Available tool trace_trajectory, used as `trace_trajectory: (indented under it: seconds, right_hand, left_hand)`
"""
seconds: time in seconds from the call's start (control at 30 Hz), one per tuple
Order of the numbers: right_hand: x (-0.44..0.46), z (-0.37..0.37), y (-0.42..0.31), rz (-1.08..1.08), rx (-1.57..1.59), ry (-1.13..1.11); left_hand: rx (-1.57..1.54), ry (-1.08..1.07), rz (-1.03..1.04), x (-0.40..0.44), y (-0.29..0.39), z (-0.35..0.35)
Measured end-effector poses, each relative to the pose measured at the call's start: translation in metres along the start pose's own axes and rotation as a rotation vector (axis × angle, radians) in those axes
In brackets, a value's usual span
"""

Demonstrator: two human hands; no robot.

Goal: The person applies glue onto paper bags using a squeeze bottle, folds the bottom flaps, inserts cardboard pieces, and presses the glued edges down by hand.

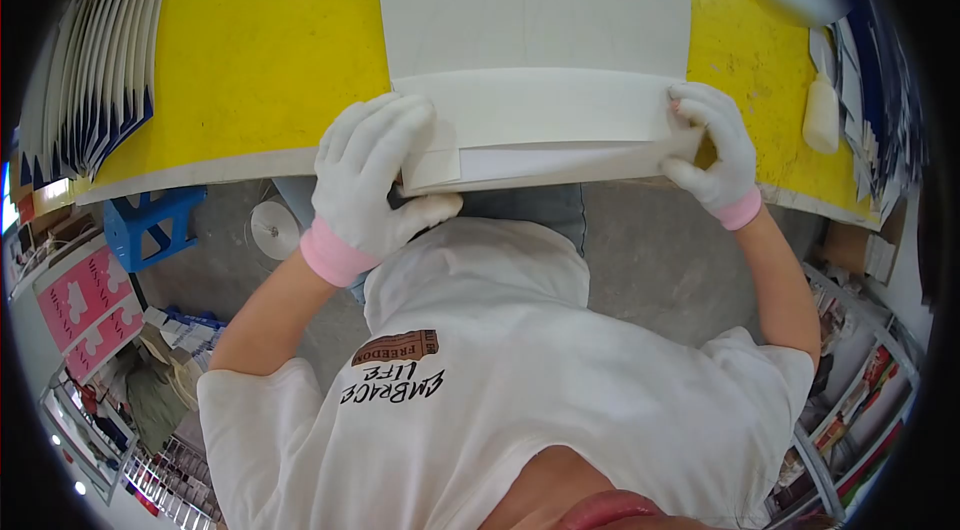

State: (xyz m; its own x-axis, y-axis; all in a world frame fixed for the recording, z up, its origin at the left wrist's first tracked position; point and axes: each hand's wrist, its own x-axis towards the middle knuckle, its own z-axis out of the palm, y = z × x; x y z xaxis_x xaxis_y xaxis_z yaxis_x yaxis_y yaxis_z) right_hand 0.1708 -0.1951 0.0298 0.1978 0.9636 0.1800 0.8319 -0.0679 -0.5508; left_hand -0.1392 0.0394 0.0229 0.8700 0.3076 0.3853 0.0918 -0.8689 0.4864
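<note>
A large white paper piece [535, 20] with small blue print at its top lies on the yellow table [270, 40], its folded near end at the table's front edge. My left hand [372, 170], in a white glove with a pink cuff, grips the left corner of that end, fingers on top and thumb below. At the right corner, my right hand [715, 145], gloved alike, pinches the folded edge between thumb and fingers. Between the hands, the near flap stands partly raised, with a narrow opening along it.
Folded white and blue pieces [110, 50] stand in a row at the left, and more [880, 60] are at the right. A cream bottle [821, 115] lies near the right edge. Below the table are a blue stool [155, 225] and a white roll [274, 229].
</note>
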Motion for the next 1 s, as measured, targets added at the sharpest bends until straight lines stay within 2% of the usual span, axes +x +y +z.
trace_trajectory:
  seconds: [0.03, 0.1, 0.13, 0.23, 0.3, 0.4, 0.43, 0.5, 0.53, 0.6, 0.63, 0.7, 0.73, 0.8, 0.83, 0.9, 0.93, 1.0]
  right_hand:
    - [0.0, 0.008, -0.001, 0.126, 0.107, 0.072]
    - [0.013, 0.019, -0.012, 0.207, 0.161, 0.191]
    - [0.019, 0.021, -0.015, 0.244, 0.188, 0.245]
    - [0.032, 0.002, -0.016, -0.09, -0.175, 0.014]
    - [0.031, -0.007, -0.014, -0.081, -0.169, -0.154]
    - [0.042, -0.016, -0.032, -0.124, -0.044, -0.4]
    - [0.049, -0.013, -0.047, -0.186, -0.116, -0.472]
    - [0.068, 0.005, -0.066, -0.34, -0.164, -0.524]
    - [0.081, 0.017, -0.078, -0.42, -0.181, -0.534]
    - [0.104, 0.057, -0.092, -0.51, -0.123, -0.563]
    - [0.117, 0.075, -0.11, -0.578, -0.158, -0.44]
    - [0.144, 0.117, -0.142, -0.642, -0.181, -0.254]
    - [0.16, 0.138, -0.153, -0.637, -0.167, -0.194]
    - [0.191, 0.164, -0.175, -0.531, -0.211, -0.216]
    - [0.206, 0.173, -0.184, -0.478, -0.233, -0.23]
    - [0.234, 0.173, -0.196, -0.63, -0.286, -0.211]
    - [0.248, 0.172, -0.199, -0.711, -0.316, -0.208]
    - [0.254, 0.169, -0.19, -0.711, -0.388, -0.347]
  left_hand:
    - [-0.009, 0.026, -0.081, 0.0, 0.002, 0.005]
    - [-0.028, 0.083, -0.246, 0.001, 0.007, 0.014]
    - [-0.016, 0.077, -0.237, 0.002, 0.007, 0.015]
    - [0.018, 0.048, -0.234, 0.008, 0.009, 0.01]
    - [0.041, 0.008, -0.251, 0.016, 0.008, 0.004]
    - [0.092, 0.082, -0.169, 0.02, -0.023, -0.005]
    - [0.126, 0.113, -0.166, 0.016, -0.034, -0.01]
    - [0.194, 0.155, -0.143, 0.005, -0.058, -0.02]
    - [0.237, 0.105, -0.188, 0.001, -0.067, -0.031]
    - [0.515, 0.134, -0.184, -0.006, -0.105, -0.058]
    - [0.645, 0.147, -0.184, -0.01, -0.126, -0.075]
    - [0.896, -0.21, -0.35, -0.023, -0.158, -0.126]
    - [0.95, -0.294, -0.363, -0.03, -0.169, -0.146]
    - [1.046, -0.487, -0.392, -0.038, -0.183, -0.175]
    - [1.082, -0.468, -0.316, -0.04, -0.187, -0.181]
    - [1.141, -0.425, -0.174, -0.042, -0.195, -0.188]
    - [1.169, -0.3, -0.085, -0.043, -0.2, -0.194]
    - [1.221, -0.065, 0.11, -0.041, -0.206, -0.208]
